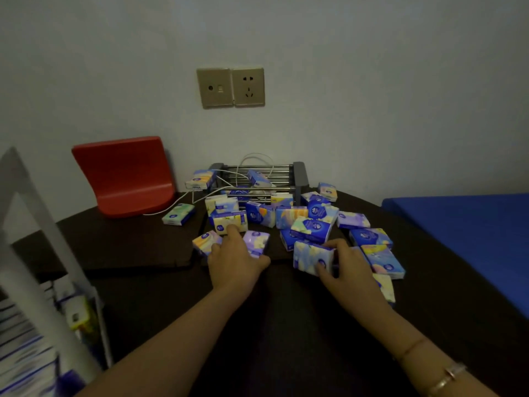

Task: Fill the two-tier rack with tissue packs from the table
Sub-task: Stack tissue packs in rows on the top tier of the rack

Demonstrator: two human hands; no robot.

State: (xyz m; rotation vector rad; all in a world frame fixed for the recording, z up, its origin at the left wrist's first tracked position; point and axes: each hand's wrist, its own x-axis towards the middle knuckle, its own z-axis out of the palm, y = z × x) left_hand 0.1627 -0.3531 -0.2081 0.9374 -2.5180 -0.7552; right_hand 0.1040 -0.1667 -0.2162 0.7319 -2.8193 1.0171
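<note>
Several small tissue packs in blue, purple and yellow wrappers lie heaped on the dark table (137, 247). My left hand (236, 257) rests flat over a purple pack (256, 240), its fingers spread and touching a yellow pack (229, 222) and another pack (205, 241). My right hand (347, 263) grips a pale blue pack (312, 257) by its right side. The two-tier rack (259, 179), metal bars with grey ends, stands at the back against the wall with a few packs on it. One green pack (179, 214) lies apart to the left.
A red plastic chair back (123, 173) leans at the table's back left. White cables (177, 202) run through the rack and across the table. A blue surface (463, 239) lies to the right. A white frame (34, 253) with shelved goods stands at the left edge. Wall sockets (230, 87) are above.
</note>
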